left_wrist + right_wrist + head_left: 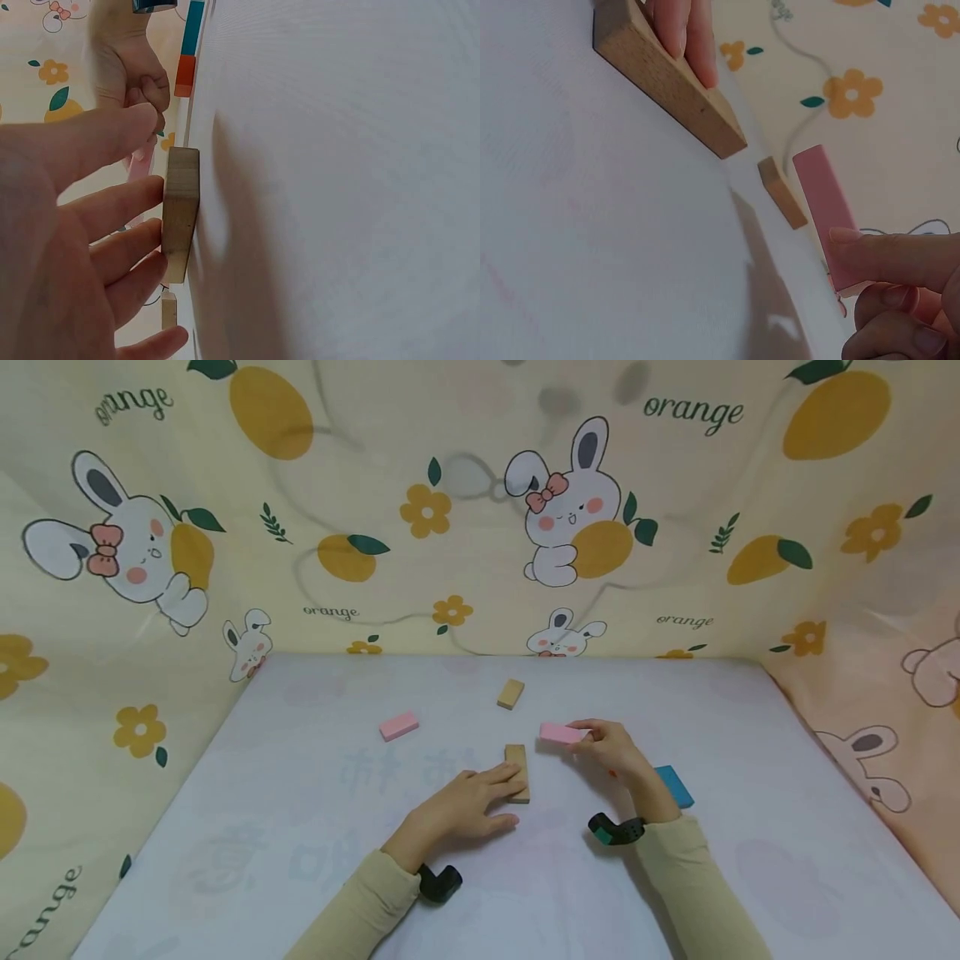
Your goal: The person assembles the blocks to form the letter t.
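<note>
My right hand (611,750) pinches one end of a pink block (558,733) between thumb and fingers. In the right wrist view that pink block (825,214) is held above the white tabletop. With fingers extended, my left hand (467,802) rests on a long wooden block (517,785) lying on the table. The left wrist view shows its fingertips touching the face of this wooden block (180,214), with the thumb apart from it. Past the long block lies a smaller wooden block (511,694).
Another pink block (398,726) lies to the left on the white table (247,827). Beside my right wrist is a blue block (675,787), and an orange-red block (184,75) adjoins it in the left wrist view. A patterned cloth (450,568) rises behind the table.
</note>
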Action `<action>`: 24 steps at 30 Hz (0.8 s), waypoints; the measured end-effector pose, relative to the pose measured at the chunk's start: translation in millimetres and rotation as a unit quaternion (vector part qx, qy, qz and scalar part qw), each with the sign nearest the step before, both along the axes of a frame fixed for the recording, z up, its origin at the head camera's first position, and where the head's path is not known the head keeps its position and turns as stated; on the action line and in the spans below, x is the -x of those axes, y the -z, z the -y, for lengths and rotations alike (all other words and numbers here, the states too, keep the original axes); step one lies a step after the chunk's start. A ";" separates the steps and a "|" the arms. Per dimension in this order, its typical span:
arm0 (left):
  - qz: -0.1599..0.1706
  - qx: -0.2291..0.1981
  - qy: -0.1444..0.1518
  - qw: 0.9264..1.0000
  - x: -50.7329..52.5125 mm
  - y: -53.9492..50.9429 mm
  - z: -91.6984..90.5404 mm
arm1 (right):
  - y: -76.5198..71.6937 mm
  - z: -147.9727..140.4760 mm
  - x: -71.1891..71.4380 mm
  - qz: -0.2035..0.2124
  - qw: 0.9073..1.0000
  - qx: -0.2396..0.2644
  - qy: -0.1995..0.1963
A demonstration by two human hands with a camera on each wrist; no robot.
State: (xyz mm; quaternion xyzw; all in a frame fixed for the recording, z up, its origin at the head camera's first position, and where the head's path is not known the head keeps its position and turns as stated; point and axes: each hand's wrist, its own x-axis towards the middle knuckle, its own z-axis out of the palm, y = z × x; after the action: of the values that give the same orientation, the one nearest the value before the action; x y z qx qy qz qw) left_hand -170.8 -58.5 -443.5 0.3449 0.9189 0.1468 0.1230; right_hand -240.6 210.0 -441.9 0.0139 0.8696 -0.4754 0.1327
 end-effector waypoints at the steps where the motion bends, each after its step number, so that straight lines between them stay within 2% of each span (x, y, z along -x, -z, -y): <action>1: -0.001 0.000 0.001 1.000 0.3 0.0 -0.1 | 0.6 1.4 0.4 0.001 1.000 0.001 -0.002; 9: 0.005 0.008 0.001 1.000 2.5 1.6 -0.5 | 1.8 8.9 5.7 0.005 1.000 0.020 -0.012; 17: 0.004 0.007 0.003 1.000 3.3 3.4 -1.7 | 1.1 11.7 8.5 0.000 1.000 0.013 -0.018; 24: 0.002 0.001 0.003 1.000 3.4 3.4 -1.2 | 6.5 15.5 15.1 0.006 1.000 0.001 -0.018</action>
State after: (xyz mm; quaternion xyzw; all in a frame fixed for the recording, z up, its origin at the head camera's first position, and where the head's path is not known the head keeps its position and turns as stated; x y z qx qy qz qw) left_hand -174.2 -57.3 -446.9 0.3476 0.9176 0.1464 0.1258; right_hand -255.7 194.5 -448.4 0.0014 0.8685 -0.4737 0.1463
